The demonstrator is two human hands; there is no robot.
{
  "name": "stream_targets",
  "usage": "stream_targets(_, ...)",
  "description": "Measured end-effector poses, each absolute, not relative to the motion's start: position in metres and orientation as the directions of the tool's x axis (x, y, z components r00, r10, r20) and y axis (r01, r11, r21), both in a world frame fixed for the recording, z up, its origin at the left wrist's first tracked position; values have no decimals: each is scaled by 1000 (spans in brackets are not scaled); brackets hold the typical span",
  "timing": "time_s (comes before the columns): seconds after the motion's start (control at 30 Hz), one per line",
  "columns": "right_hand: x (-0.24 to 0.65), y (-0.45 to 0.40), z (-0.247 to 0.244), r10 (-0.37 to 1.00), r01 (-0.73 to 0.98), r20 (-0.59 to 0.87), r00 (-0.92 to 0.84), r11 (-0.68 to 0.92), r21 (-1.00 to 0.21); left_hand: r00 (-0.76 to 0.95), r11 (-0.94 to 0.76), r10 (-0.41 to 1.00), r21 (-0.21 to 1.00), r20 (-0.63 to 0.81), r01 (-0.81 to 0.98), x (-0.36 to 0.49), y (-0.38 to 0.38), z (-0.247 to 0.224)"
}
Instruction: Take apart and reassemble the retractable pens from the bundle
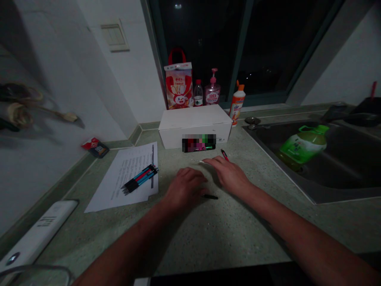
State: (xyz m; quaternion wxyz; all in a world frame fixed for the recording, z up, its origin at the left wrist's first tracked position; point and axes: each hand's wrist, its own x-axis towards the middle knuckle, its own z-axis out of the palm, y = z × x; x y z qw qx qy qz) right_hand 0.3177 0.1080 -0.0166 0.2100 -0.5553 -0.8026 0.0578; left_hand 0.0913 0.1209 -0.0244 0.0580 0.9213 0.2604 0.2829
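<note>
Countertop lay under both hands, palm down and loosely open, holding nothing: left hand just beside a black pen, right hand near a red pen and a thin silver pen. Bundled pens rested on paper sheets to the left; a white box stood ahead, bottles behind it, a sink holding a green bottle to the right. A pixelated patch hid the object at the box's front.

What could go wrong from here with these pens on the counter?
The left hand sits right beside a black pen, so a careless move might knock it away. The right hand is close to a red-tipped pen; nudged, it could perhaps roll into the nearby steel sink.
</note>
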Motion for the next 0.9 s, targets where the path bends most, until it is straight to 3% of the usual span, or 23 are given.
stream_targets(0.1, 320, 109, -19, 904, 860, 305, -299, 394, -324, 832, -873, 467, 310, 300, 378, 99, 116, -26)
stream_targets(0.2, 322, 110, -21, 897, 865, 325, -300, 399, -304, 834, -852, 494, 330, 246, 407, 104, 114, -26)
stream_targets(0.3, 323, 111, -21, 897, 874, 332, -292, 391, -288, 708, -752, 646, 399, 286, 524, 101, 118, -26)
stream_targets(0.4, 324, 111, -20, 896, 881, 333, -293, 388, -271, 445, -581, 814, 513, 374, 631, 93, 126, -27)
stream_targets(0.53, 324, 111, -22, 885, 876, 358, -298, 402, -266, 196, -460, 867, 582, 459, 671, 83, 136, -25)
stream_targets(0.67, 324, 110, -23, 874, 876, 365, -320, 420, -237, 161, -455, 858, 576, 489, 679, 80, 139, -24)
stream_targets(0.9, 323, 110, -20, 883, 878, 306, -357, 429, -212, 275, -531, 822, 495, 499, 688, 79, 139, -22)
